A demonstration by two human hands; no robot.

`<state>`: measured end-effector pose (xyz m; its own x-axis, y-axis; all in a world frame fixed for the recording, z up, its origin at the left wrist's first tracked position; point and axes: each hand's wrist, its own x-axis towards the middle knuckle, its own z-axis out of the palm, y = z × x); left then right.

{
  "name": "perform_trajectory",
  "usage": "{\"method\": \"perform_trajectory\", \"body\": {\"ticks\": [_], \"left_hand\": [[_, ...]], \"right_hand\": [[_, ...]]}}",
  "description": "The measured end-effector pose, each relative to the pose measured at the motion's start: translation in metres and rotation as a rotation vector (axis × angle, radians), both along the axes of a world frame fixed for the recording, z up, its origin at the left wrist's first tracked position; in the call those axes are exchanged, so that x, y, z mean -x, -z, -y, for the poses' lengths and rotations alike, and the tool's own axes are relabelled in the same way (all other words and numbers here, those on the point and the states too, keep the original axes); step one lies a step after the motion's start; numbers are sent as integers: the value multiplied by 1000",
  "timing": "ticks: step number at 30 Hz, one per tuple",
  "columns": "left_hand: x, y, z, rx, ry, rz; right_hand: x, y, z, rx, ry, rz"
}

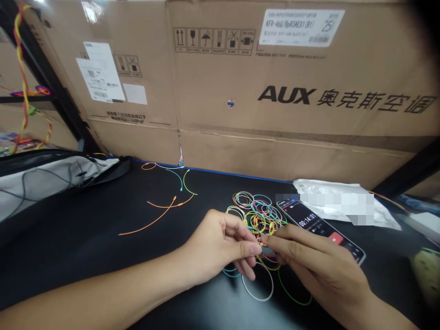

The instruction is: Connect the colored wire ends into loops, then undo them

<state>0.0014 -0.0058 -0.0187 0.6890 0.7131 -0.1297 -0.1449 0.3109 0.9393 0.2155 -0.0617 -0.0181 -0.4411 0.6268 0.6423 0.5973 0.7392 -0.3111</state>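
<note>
Multicolored rubber bands [256,215], thin, tangled, heaped

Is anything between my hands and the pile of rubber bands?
Nothing visible: your left hand and right hand are at the near edge of the pile of rubber bands; the phone lies to its right.

This looks like a storeroom or workroom: a big AUX air-conditioner carton [261,82] stands along the far edge of a black table [103,229] strewn with rubber bands [256,215], beside a black metal rack [44,73] at far left.
</note>
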Motion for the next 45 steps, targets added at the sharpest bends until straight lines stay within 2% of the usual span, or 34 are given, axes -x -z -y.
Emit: {"method": "perform_trajectory", "body": {"ticks": [7,11,14,18,21,22,26,28,33,37,41,45], "left_hand": [[0,0,-1,6,7,-27],[-1,0,0,5,5,-73],[-3,3,3,4,0,-115],[-4,4,7,5,-5,-155],[-3,1,7,-6,-1,-147],[-2,0,7,-16,-5,-137],[2,-4,2,-97,-15,-136],[3,-5,1,-143,-13,-159],[5,-4,-2,-197,-18,-39],[5,-3,-2,-221,9,44],[6,-4,1,-250,27,67],[8,-9,5,-323,52,72]], "right_hand": [[1,4,-1,-14,8,-19],[-4,3,4,91,12,81],[-6,-4,11,216,24,140],[-2,-17,16,237,-45,183],[5,-16,12,309,-27,-8],[7,-12,10,405,-2,-141],[12,2,5,959,70,-640],[12,5,3,1078,60,-736],[11,-1,0,1106,34,-940],[13,-4,-1,1187,-21,-1003],[15,-1,2,1309,-90,-1042],[25,6,9,1351,-149,-1132]]}}
